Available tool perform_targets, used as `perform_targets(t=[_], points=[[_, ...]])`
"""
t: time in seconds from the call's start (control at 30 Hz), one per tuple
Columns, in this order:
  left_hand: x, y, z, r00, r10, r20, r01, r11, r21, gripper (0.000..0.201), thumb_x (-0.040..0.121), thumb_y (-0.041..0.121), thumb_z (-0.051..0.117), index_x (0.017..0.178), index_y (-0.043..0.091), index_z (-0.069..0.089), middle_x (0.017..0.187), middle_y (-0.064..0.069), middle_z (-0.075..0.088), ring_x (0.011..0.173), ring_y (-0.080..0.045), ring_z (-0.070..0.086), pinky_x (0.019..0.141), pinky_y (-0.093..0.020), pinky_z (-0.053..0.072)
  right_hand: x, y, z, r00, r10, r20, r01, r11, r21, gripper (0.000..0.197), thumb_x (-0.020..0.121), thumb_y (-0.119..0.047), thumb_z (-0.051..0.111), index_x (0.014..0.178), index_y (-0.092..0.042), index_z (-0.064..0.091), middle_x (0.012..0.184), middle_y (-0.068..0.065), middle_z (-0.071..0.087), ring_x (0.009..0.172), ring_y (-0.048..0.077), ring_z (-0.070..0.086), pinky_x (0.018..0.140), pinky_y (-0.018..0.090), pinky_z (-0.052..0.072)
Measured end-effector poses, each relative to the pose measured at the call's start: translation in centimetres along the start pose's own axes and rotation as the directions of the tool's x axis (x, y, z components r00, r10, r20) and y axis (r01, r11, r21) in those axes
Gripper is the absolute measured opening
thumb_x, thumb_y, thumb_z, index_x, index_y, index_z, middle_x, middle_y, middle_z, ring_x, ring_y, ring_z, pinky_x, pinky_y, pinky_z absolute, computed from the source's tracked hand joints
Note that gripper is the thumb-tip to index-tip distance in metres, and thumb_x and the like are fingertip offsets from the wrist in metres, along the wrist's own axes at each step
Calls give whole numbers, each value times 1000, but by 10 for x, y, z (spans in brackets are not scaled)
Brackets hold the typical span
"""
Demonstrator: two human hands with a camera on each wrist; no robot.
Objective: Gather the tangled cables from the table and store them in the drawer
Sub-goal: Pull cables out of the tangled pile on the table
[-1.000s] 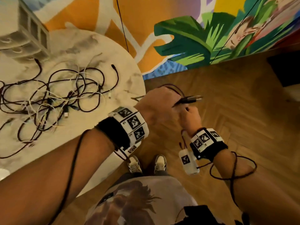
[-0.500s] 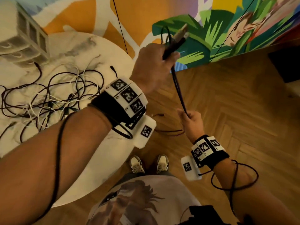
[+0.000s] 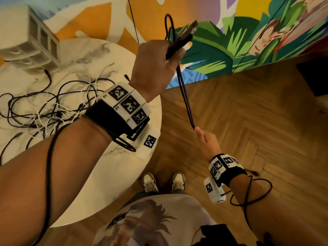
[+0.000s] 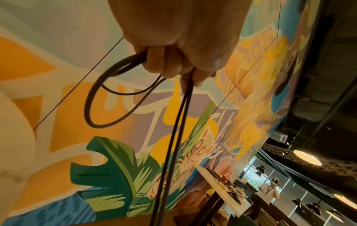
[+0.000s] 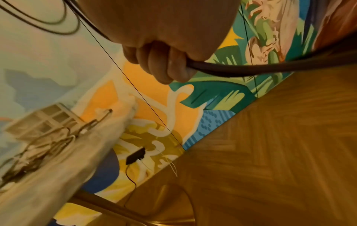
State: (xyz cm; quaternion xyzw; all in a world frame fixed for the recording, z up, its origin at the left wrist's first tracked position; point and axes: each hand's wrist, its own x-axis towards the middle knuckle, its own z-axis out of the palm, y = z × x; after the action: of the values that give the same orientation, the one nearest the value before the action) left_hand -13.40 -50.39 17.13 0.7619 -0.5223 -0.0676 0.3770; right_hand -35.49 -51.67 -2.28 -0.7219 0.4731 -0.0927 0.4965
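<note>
My left hand [image 3: 168, 54] is raised over the table's right edge and grips a black USB cable [image 3: 185, 96], its metal plugs [image 3: 190, 28] poking up past the thumb. A doubled length of that cable runs taut down to my right hand [image 3: 198, 133], which pinches its lower end over the floor. In the left wrist view the left hand [image 4: 179, 67] holds a loose loop [image 4: 100, 107] and two straight strands. In the right wrist view my right hand [image 5: 166, 65] curls round the cable [image 5: 251, 69]. A tangle of black and white cables [image 3: 53, 109] lies on the round marble table [image 3: 113, 174].
A small white drawer unit [image 3: 32, 41] stands at the table's far left, behind the tangle. A painted mural wall [image 3: 230, 41] runs behind the table. Wooden herringbone floor [image 3: 257, 130] spreads to the right, with my shoes [image 3: 163, 181] below the table edge. Sensor wires trail along both forearms.
My left hand has lifted up and away with the cable's plug end. The right hand slid down along the cable, and the doubled cable is now stretched straight between them.
</note>
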Motion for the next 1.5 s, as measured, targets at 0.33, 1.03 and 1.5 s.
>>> perform_targets(t=[0.33,1.03,1.5], points=[[-12,-1,2,999,45,-14,-44,998,38,33,92,33,54,83,7,71,73,-7,69,64,-16,58,57,-17,30,0,44,2,983,159,94,-137,969,-206,61,98,-51,23,122,-9,61,115,16,66,107,31,60,93,38,45],[-2,-13,-11,998,57,-39,-51,988,144,37,93,39,50,93,9,71,83,-8,71,74,-23,64,60,-23,35,9,92,6,859,472,197,-191,654,-732,43,102,-37,30,116,-5,56,100,15,62,87,30,59,68,33,42],[-4,-15,-12,995,62,-81,-53,992,115,35,93,38,50,91,9,69,79,-8,70,66,-18,60,59,-28,39,-5,87,5,880,415,233,17,463,-886,35,101,-32,30,119,-16,55,114,7,65,100,29,63,77,34,48]])
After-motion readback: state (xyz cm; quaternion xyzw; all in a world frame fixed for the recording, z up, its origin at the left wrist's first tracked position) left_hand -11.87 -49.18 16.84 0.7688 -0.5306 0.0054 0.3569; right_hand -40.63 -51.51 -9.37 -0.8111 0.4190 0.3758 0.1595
